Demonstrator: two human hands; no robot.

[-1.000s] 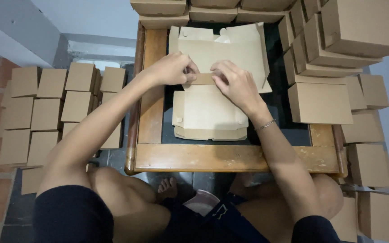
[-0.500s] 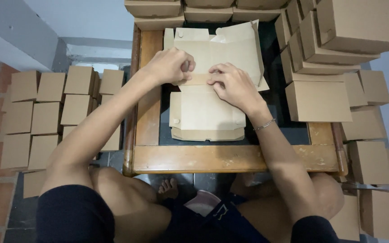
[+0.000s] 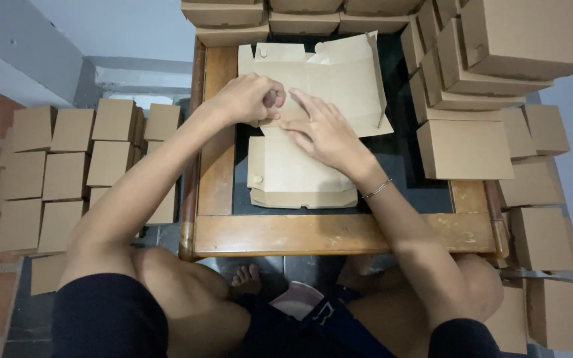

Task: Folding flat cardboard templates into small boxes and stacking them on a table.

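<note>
A flat brown cardboard box blank lies unfolded on the dark top of a low wooden table. My left hand is curled with its fingertips pinching a flap near the blank's middle fold. My right hand lies flat on the cardboard just right of it, fingers spread and pressing along the fold. The blank's far panel stands slightly raised beyond both hands.
Folded brown boxes are stacked on the table's right side and along its far edge. More finished boxes sit in rows on the floor at left and at lower right. My bare knees are under the table's near edge.
My right hand has flattened and slid along the fold. My left hand has closed tighter on the flap. The view has shifted slightly.
</note>
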